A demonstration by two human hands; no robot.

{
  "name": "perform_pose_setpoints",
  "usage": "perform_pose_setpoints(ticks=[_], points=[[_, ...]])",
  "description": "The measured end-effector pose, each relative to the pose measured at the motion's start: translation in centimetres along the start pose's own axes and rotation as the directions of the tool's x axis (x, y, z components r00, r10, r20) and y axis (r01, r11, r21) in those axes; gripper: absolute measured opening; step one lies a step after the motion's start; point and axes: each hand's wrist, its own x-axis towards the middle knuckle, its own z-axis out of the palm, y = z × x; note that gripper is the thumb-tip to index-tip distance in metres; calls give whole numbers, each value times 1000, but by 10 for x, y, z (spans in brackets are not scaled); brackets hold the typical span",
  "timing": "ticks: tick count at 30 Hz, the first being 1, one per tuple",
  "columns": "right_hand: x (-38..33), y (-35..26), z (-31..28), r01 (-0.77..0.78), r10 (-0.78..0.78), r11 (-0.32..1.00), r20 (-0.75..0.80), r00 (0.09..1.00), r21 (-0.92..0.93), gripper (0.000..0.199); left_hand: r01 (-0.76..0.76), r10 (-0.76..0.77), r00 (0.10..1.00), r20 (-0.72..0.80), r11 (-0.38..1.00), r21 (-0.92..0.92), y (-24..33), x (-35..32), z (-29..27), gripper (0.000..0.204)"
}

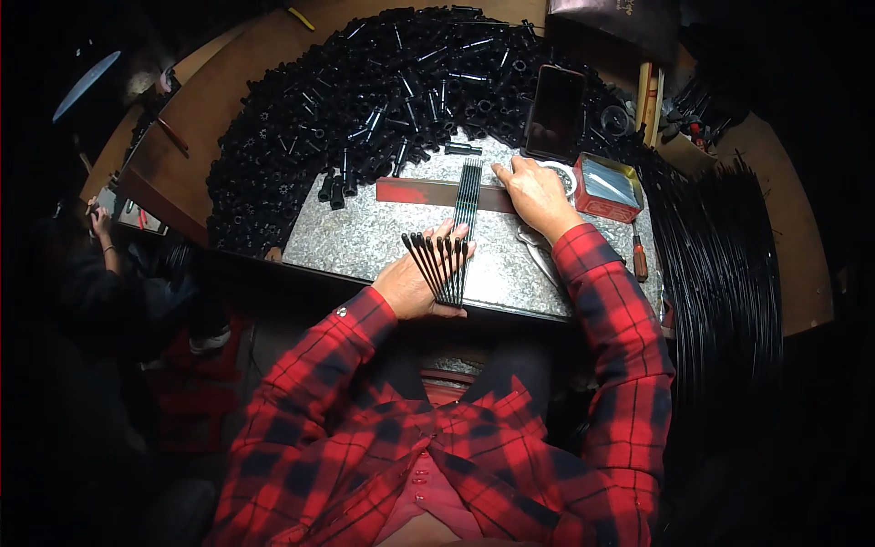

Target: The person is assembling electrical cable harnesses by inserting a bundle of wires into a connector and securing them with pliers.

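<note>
My left hand [406, 284] is closed around a bundle of thin black rods [467, 205] with rounded tips. The tips fan out over the back of my hand, while the far ends lie side by side across a reddish-brown bar [415, 190]. My right hand [540, 193] rests palm down by the bar's right end, against a round white dish [565, 179]. Its thumb stands apart from the bent fingers, and no held thing shows; some fingertips are hidden. A short black tube [463, 149] lies just beyond the rods' far ends.
A large heap of black tubular parts [365, 100] covers the back. Right of the grey board [346, 242] are a phone [555, 111], a red tin [605, 209], a screwdriver [640, 259] and long black rods [720, 264]. Metal pliers [540, 253] lie under my right forearm. Another person's hand [100, 221] is far left.
</note>
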Motion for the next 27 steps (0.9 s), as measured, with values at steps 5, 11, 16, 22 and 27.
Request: perform_pose_setpoints(ticks=[5,11,16,22,27], points=[[-1,0,0,1,-1,1000,-13,1000,-13,28,-5,5,1000,-14,1000,-25,0,0,1,97],[3,-3,-3,4,-2,1000,-59,998,28,26,-5,5,1000,-10,1000,-16,0,0,-1,97],[1,14,13,-110,123,981,-74,990,158,27,-20,19,1000,-10,999,-26,-2,1,1,96],[4,18,10,-7,18,970,-43,999,242,19,-4,4,1000,4,1000,-22,-1,1,-2,95],[9,19,11,29,-11,960,-67,998,277,18,-5,5,1000,-9,1000,-25,-1,0,-1,95]])
